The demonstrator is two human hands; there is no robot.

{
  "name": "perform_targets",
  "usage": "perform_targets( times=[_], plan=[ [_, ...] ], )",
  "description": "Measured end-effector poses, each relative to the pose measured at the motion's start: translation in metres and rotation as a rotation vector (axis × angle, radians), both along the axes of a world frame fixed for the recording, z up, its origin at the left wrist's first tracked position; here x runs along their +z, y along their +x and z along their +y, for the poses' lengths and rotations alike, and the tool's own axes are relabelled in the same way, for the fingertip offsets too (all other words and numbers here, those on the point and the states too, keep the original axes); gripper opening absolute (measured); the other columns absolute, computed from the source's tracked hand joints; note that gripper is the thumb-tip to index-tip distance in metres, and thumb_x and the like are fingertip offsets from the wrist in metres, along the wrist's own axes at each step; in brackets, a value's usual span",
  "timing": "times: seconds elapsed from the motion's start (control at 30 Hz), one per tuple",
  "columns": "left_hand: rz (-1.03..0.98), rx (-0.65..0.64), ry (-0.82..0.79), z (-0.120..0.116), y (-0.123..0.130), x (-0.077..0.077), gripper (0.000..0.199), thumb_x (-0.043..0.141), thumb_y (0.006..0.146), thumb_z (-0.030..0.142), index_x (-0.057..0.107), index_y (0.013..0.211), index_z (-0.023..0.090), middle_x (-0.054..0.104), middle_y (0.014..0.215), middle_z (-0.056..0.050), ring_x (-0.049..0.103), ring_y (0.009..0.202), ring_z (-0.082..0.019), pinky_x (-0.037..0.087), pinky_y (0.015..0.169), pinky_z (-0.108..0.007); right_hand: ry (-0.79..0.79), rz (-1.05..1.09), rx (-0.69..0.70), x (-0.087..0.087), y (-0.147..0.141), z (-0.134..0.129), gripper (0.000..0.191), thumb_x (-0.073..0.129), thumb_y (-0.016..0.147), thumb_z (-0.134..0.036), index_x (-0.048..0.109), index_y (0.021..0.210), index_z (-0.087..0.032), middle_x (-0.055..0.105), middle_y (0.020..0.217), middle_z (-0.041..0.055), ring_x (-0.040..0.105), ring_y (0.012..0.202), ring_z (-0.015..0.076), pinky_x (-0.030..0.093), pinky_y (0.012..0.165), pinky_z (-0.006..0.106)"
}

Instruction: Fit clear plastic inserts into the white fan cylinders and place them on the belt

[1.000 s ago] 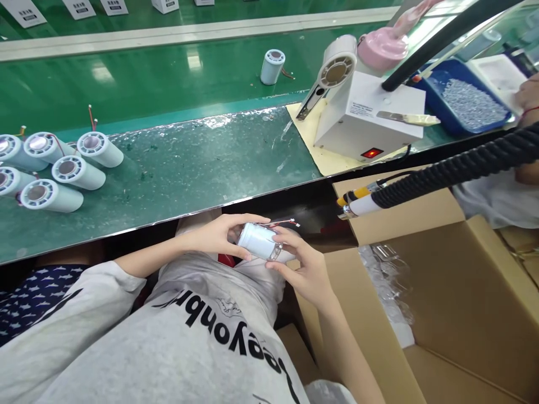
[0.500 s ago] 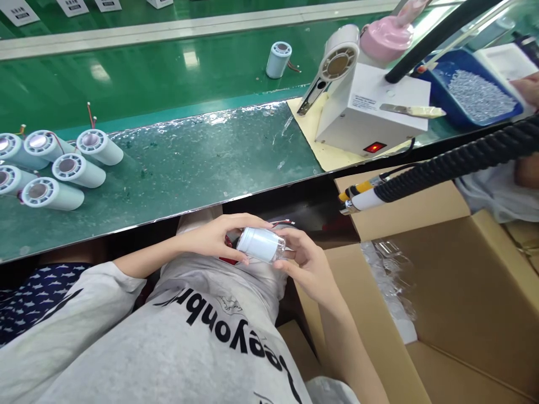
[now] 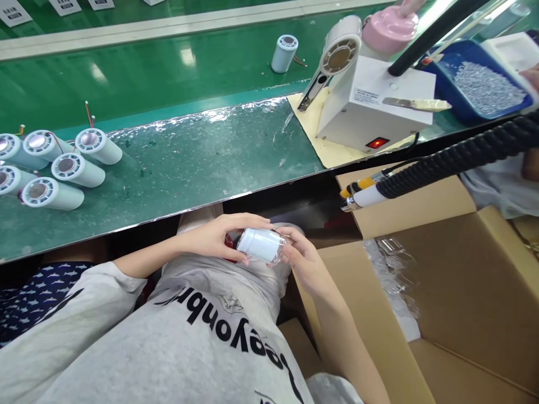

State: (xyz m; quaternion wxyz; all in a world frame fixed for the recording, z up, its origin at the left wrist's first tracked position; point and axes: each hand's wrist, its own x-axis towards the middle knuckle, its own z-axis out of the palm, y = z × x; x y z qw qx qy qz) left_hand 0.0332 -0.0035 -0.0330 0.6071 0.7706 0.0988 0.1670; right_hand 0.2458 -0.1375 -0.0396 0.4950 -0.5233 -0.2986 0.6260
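Note:
Over my lap, between both hands, lies a tilted light-blue cylinder (image 3: 260,244) with a clear plastic cover (image 3: 279,250) around its right end. My left hand (image 3: 223,238) is closed around the cylinder's left end, thumb below and fingers above. The fingers of my right hand (image 3: 301,252) are closed on the clear cover at the other end. What lies under the fingers is hidden. Similar light-blue cylinders (image 3: 80,170), several with thin wires and small plugs, stand and lean on the bench at left.
Along the green bench (image 3: 202,163), a white box-shaped device (image 3: 374,112) with a lit red switch carries a metal blade tool (image 3: 416,104). A blue bin (image 3: 484,84) holds small clear pieces. A black corrugated hose (image 3: 458,151) hangs over an open carton (image 3: 467,297) with clear plastic pieces. Another cylinder (image 3: 284,54) stands farther back.
My right fingers have drawn closer together over the end of the clear cover, and the wires seen above the hand are now hidden. My left hand keeps its hold; the view shifts slightly.

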Motion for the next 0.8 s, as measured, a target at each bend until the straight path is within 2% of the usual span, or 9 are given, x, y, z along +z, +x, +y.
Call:
perform_targets(
  times=[0.1, 0.2, 0.37, 0.5, 0.67, 0.73, 0.8],
  plan=[
    [-0.017, -0.01, 0.018, 0.0, -0.001, -0.002, 0.073, 0.089, 0.08, 0.036, 0.063, 0.147, 0.028, 0.06, 0.156, -0.015, 0.057, 0.145, -0.032, 0.044, 0.123, -0.05, -0.092, 0.047, -0.032, -0.005, -0.003, -0.001, 0.06, 0.087, 0.07, -0.069, 0.063, 0.1, -0.023, 0.068, 0.076, -0.0026, 0.069, 0.058, 0.016, 0.062, 0.05, 0.027],
    [-0.045, -0.027, 0.029, 0.0, -0.001, -0.004, 0.074, 0.089, 0.08, 0.034, 0.061, 0.149, 0.03, 0.06, 0.156, -0.015, 0.057, 0.145, -0.032, 0.045, 0.121, -0.049, -0.139, 0.11, 0.015, -0.007, -0.005, 0.0, 0.061, 0.081, 0.074, -0.074, 0.061, 0.098, -0.022, 0.069, 0.068, -0.0021, 0.067, 0.048, 0.0155, 0.058, 0.043, 0.025],
    [-0.104, -0.031, 0.048, -0.001, 0.0, -0.006, 0.075, 0.088, 0.082, 0.033, 0.059, 0.15, 0.032, 0.059, 0.156, -0.015, 0.057, 0.144, -0.032, 0.046, 0.121, -0.048, -0.185, 0.202, 0.12, 0.001, -0.007, 0.004, 0.066, 0.074, 0.075, -0.082, 0.059, 0.095, -0.021, 0.075, 0.073, 0.0021, 0.068, 0.048, 0.0152, 0.055, 0.042, 0.023],
    [-0.127, -0.029, 0.053, -0.001, 0.0, -0.008, 0.074, 0.088, 0.082, 0.033, 0.059, 0.151, 0.032, 0.059, 0.156, -0.016, 0.058, 0.144, -0.031, 0.047, 0.119, -0.048, -0.192, 0.24, 0.163, 0.004, -0.007, 0.006, 0.068, 0.071, 0.078, -0.083, 0.059, 0.098, -0.019, 0.072, 0.067, 0.0023, 0.067, 0.048, 0.0158, 0.054, 0.041, 0.022],
    [-0.108, -0.009, 0.047, -0.002, 0.0, -0.005, 0.068, 0.087, 0.083, 0.033, 0.063, 0.146, 0.029, 0.064, 0.149, -0.016, 0.061, 0.138, -0.031, 0.05, 0.116, -0.047, -0.21, 0.278, 0.233, -0.001, -0.007, 0.006, 0.079, 0.063, 0.079, -0.088, 0.063, 0.109, -0.015, 0.068, 0.058, 0.0017, 0.063, 0.044, 0.0148, 0.048, 0.037, 0.018],
    [-0.08, 0.004, 0.021, -0.004, 0.001, -0.002, 0.063, 0.086, 0.083, 0.034, 0.065, 0.142, 0.028, 0.066, 0.145, -0.015, 0.063, 0.135, -0.031, 0.053, 0.111, -0.045, -0.238, 0.268, 0.274, -0.004, -0.008, 0.005, 0.087, 0.055, 0.079, -0.094, 0.064, 0.11, -0.014, 0.066, 0.057, 0.0021, 0.06, 0.041, 0.0145, 0.046, 0.034, 0.019],
    [-0.021, 0.033, -0.04, -0.008, 0.002, 0.003, 0.061, 0.085, 0.083, 0.035, 0.065, 0.141, 0.027, 0.066, 0.143, -0.015, 0.064, 0.131, -0.03, 0.058, 0.101, -0.04, -0.207, 0.19, 0.273, -0.007, -0.009, 0.002, 0.091, 0.046, 0.079, -0.098, 0.064, 0.111, -0.014, 0.069, 0.064, 0.005, 0.062, 0.042, 0.0158, 0.048, 0.034, 0.022]
  ],
)
